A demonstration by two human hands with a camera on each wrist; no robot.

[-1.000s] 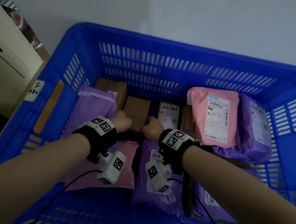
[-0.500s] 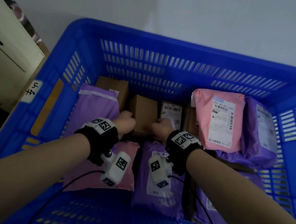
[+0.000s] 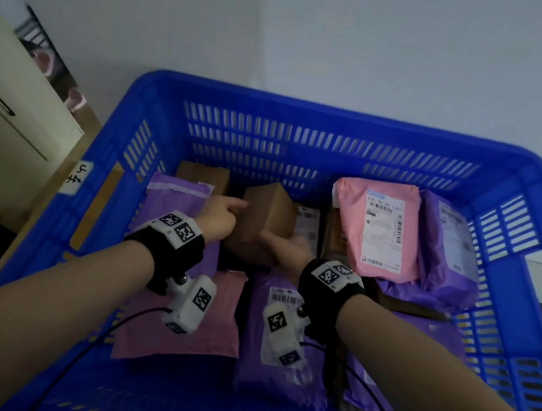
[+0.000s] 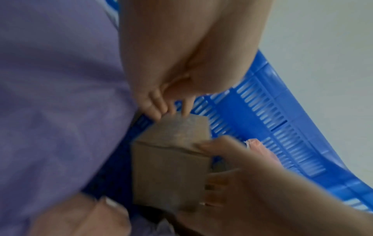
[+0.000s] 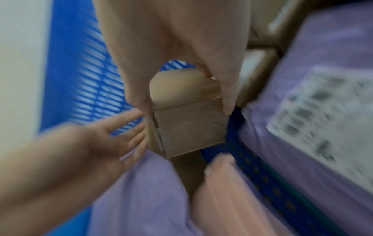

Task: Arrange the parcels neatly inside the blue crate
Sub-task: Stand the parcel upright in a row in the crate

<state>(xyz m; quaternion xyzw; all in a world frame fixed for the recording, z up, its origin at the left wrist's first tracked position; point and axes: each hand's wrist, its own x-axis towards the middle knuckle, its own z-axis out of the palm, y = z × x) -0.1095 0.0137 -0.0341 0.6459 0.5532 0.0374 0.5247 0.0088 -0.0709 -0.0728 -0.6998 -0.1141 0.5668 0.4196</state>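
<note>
A small brown cardboard box (image 3: pixel 266 220) is tilted up above the back row of parcels in the blue crate (image 3: pixel 310 105). My right hand (image 3: pixel 278 244) grips this box (image 5: pixel 187 126) between thumb and fingers. My left hand (image 3: pixel 231 210) is open, its straight fingertips (image 4: pixel 161 110) touching the box's left edge. Around the box lie a purple mailer (image 3: pixel 176 206), a pink mailer (image 3: pixel 199 320), a labelled purple mailer (image 3: pixel 276 361), a labelled pink mailer (image 3: pixel 380 230) and another purple mailer (image 3: pixel 447 242).
More brown boxes stand along the crate's back wall, one at the left (image 3: pixel 203 175) and a labelled one (image 3: pixel 306 224) behind my right hand. A cream cabinet (image 3: pixel 5 122) stands left of the crate. Bare blue floor shows at the crate's near end (image 3: pixel 168 398).
The brown box has come up out of the back row and tilted. My right hand now grips it, and my left hand has uncurled from a fist to straight fingers against it.
</note>
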